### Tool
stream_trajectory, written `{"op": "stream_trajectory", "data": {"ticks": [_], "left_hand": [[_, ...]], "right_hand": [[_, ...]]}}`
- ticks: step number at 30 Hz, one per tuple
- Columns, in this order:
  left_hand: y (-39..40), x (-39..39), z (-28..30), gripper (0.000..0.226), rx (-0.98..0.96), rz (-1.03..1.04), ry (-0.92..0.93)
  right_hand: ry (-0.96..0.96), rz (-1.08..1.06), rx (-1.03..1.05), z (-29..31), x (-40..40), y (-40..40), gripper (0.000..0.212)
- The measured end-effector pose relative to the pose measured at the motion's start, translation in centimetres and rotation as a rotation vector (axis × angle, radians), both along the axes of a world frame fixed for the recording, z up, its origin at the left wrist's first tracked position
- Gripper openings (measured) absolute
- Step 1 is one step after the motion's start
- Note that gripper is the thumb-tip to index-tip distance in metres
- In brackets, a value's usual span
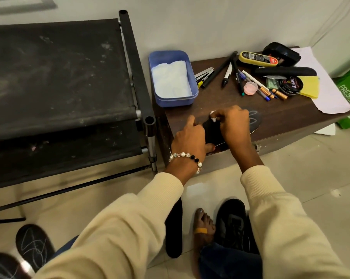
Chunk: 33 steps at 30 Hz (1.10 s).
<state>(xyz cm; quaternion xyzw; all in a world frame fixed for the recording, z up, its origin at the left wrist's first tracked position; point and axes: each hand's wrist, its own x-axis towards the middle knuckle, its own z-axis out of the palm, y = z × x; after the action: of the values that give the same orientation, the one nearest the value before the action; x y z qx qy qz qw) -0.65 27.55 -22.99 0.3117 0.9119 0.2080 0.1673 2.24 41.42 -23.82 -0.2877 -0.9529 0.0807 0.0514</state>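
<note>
A black shoe insole (212, 133) lies flat at the centre of the frame, along the front edge of the dark brown bench (291, 117). Its toe end points right and bears white scribbled loops. A small white wad (213, 116) touches its far edge.

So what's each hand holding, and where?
Left hand grips the black insole at its near end, thumb under the edge. Right hand pinches a small white wad at its fingertips.

Left hand (188, 137) holding black insole (211, 132); right hand (233, 123) pinching white wad (213, 117)
</note>
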Motion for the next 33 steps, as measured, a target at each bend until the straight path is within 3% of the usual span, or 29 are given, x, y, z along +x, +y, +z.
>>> {"op": "stream_trajectory", "data": {"ticks": [4,12,20,28,33], "left_hand": [[0.0,0.0,0.0,0.049,0.023,-0.005,-0.005],[0.1,0.2,0.2,0.044,0.013,0.032,-0.028],[0.1,0.2,0.0,0.044,0.004,0.025,-0.032],[0.2,0.3,0.1,0.048,0.037,0.067,-0.071],[0.1,0.3,0.1,0.048,0.031,0.058,-0.056]], "right_hand": [[-0.015,-0.123,0.001,0.5,0.2,0.6,0.038],[-0.071,0.169,0.088,0.0,0.1,-2.2,0.035],[-0.143,-0.069,0.057,0.9,0.1,-0.3,0.039],[-0.005,0.213,-0.051,-0.2,0.8,-1.1,0.037],[-0.021,0.034,-0.001,-0.2,1.1,0.5,0.036]]}}
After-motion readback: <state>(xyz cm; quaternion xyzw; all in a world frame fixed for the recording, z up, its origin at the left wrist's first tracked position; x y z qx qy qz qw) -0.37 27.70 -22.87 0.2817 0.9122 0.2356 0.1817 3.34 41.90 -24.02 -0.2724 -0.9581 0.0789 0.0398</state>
